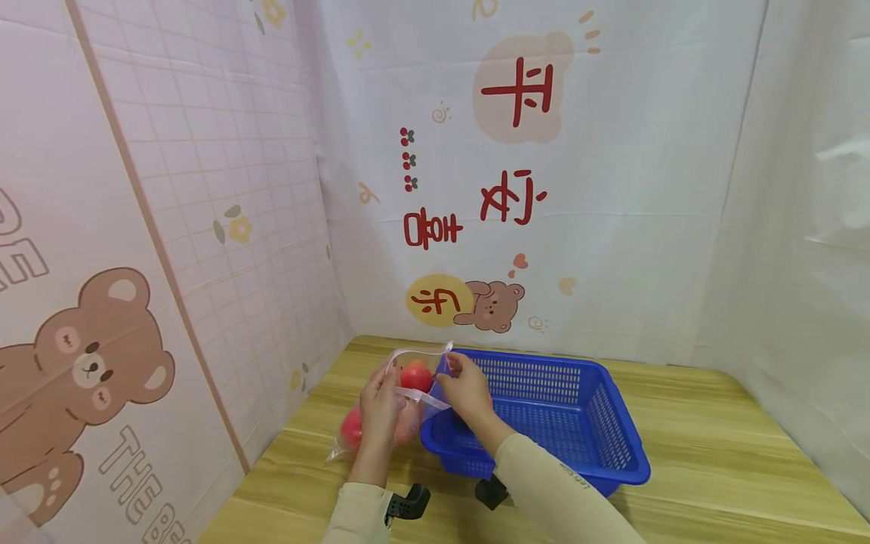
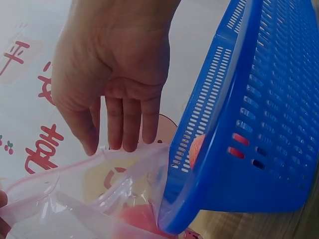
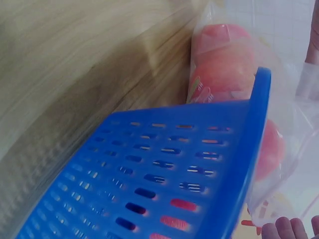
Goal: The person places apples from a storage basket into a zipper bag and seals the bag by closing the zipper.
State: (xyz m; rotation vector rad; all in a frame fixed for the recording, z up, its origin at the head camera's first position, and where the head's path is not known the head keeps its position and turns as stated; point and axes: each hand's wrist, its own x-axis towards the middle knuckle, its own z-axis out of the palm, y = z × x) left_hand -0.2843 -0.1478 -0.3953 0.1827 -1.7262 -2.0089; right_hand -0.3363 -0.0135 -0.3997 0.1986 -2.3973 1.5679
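Between the two hands is a clear zip bag (image 1: 413, 394) with pink-edged seal strips, its mouth spread apart. My left hand (image 1: 380, 410) grips the left side of the mouth; only its fingertips (image 2: 2, 214) show at the left wrist view's edge. Thumb and fingers of my right hand (image 1: 469, 385) pinch the opposite edge, above the near-left end of a blue basket (image 1: 621, 423). Red apples lie in the bag: one apple (image 1: 416, 376) shows through the mouth, another apple (image 1: 352, 428) lower left. A reddish fruit (image 2: 197, 151) is inside the basket, partly hidden by its rim.
The slotted basket stands on a wood-grain table (image 1: 707, 431), right of the bag. White cloth walls (image 1: 625, 227) printed with bears and red characters rise behind and to the left. Black wrist mounts (image 1: 410, 502) hang under both wrists.
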